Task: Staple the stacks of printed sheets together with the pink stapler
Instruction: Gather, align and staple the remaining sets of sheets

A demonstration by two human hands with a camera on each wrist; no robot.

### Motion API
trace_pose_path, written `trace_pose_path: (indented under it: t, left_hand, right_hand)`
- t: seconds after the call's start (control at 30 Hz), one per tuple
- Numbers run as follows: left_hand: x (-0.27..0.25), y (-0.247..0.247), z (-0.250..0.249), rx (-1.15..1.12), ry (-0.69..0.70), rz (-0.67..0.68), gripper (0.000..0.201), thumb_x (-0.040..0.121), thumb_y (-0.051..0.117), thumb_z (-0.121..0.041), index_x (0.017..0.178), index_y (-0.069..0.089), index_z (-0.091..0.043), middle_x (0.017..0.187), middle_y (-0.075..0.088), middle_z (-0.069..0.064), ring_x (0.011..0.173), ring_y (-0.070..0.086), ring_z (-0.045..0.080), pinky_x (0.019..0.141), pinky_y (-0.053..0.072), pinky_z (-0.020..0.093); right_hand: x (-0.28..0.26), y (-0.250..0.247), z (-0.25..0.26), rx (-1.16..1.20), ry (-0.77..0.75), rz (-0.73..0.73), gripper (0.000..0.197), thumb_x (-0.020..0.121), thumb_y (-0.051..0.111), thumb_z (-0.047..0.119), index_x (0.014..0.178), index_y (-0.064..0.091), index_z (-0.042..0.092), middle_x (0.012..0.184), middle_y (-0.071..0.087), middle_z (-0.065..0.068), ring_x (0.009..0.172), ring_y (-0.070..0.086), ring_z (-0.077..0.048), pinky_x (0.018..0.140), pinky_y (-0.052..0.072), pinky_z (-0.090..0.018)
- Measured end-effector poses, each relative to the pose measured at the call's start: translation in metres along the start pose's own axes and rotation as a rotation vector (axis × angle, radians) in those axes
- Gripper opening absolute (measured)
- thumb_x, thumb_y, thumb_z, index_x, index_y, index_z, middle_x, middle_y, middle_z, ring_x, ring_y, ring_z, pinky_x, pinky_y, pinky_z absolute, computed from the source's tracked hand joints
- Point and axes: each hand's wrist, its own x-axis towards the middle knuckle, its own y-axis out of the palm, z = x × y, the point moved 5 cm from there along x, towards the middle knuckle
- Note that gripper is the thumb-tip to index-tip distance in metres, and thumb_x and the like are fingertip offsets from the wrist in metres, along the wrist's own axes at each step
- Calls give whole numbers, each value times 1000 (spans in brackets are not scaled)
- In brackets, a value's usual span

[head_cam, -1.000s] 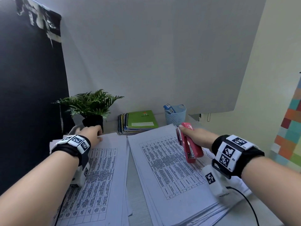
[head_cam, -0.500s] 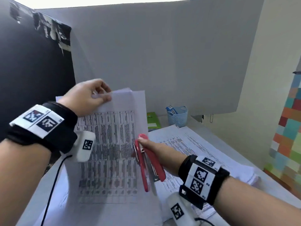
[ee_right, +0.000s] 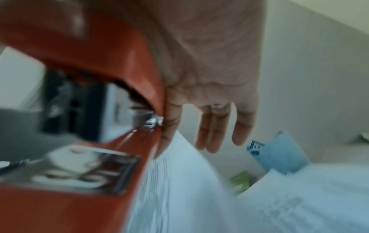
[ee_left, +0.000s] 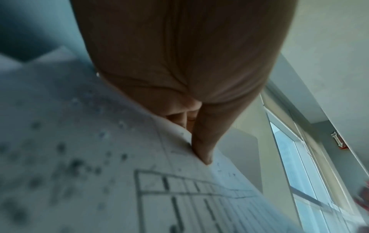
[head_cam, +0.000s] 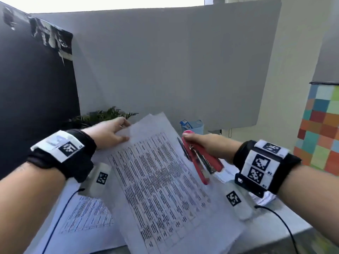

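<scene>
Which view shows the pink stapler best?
Head view: the whole pink stapler shows, held in the right hand. Right wrist shows it close but blurred; left wrist catches only a blurred red sliver at the edge.

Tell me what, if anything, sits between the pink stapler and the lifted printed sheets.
Nothing visible does. The pink stapler in the right hand is beside the right edge of the lifted printed sheets, which the left hand pinches at the top corner.

Both hands raised: left hand [head_cam: 110,132] pinching, right hand [head_cam: 205,143] gripping.
</scene>
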Motion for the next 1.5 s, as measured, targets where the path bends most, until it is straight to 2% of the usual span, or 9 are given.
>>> trace_pose_path:
  t: [0.13, 0.3, 0.47, 0.63, 0.77, 0.87, 1.17, 1.33, 1.5]
  left_hand:
    - [21, 68, -11, 83, 66, 126, 35, 91, 57, -25, 124, 46, -21, 127, 57, 4, 110, 55, 20, 87, 40, 25]
    - [41, 120, -20, 183, 84, 229, 46, 89, 59, -31, 131, 41, -27, 133, 51, -1, 115, 54, 18, 94, 43, 28]
    - [43, 145, -17, 418, 102, 381, 59, 81, 67, -45, 133, 44, -33, 137, 44, -4, 120, 48, 19, 98, 43, 36]
    - [35, 154, -16, 395, 171, 458, 41, 89, 58, -31, 130, 53, -28, 130, 50, -3, 112, 53, 16, 85, 40, 23]
    - [29, 150, -14, 383, 171, 481, 46, 89, 60, -34, 134, 50, -31, 131, 54, -5, 115, 52, 15, 90, 41, 25]
    - [26, 150, -13, 390, 179, 497, 46, 90, 59, -34, 135, 49, -35, 133, 53, -4, 118, 51, 17, 94, 40, 26]
    - [32, 159, -6, 395, 199, 535, 51, 87, 62, -36, 136, 48, -36, 147, 40, -14, 123, 48, 14, 100, 39, 30]
    - [32, 159, -4, 392, 193, 549, 51, 87, 62, -37, 136, 47, -36, 147, 39, -16, 124, 48, 14, 103, 40, 32]
    - [30, 159, -6, 414, 204, 557, 51, 89, 60, -36, 138, 45, -35, 147, 40, -13, 123, 48, 16, 100, 39, 30]
  right_hand:
    - [15, -7, -12, -131, 114, -55, 64, 86, 40, 66, 86, 70, 10, 88, 71, -6, 77, 67, -21, 78, 52, -29]
    - [45, 24, -29, -402, 207, 76, 59, 88, 39, 65, 104, 59, 12, 105, 67, -9, 94, 66, -24, 90, 50, -35]
    - [66, 54, -26, -760, 193, 156, 61, 90, 45, 58, 125, 53, 9, 118, 58, -12, 107, 57, -28, 87, 44, -32]
    - [87, 71, -25, -839, 181, 178, 40, 81, 62, 52, 97, 59, 15, 108, 65, -7, 92, 60, -24, 86, 50, -32]
    - [80, 81, -23, -979, 140, 254, 43, 97, 43, 35, 129, 48, 7, 127, 55, -12, 96, 54, -24, 73, 44, -30]
    - [75, 88, -21, -1064, 84, 256, 46, 102, 29, 29, 141, 32, 5, 140, 43, -15, 121, 48, -30, 93, 41, -33]
    - [99, 105, -30, -1171, 70, 229, 47, 97, 44, 32, 135, 35, 7, 131, 49, -12, 116, 53, -32, 97, 43, -42]
    - [111, 115, -28, -1295, 57, 276, 40, 96, 40, 38, 131, 41, 20, 134, 38, -12, 117, 49, -36, 94, 44, -50]
    - [105, 98, -22, -1312, -14, 245, 43, 93, 49, 40, 130, 45, 18, 128, 54, -6, 112, 55, -28, 87, 44, -38]
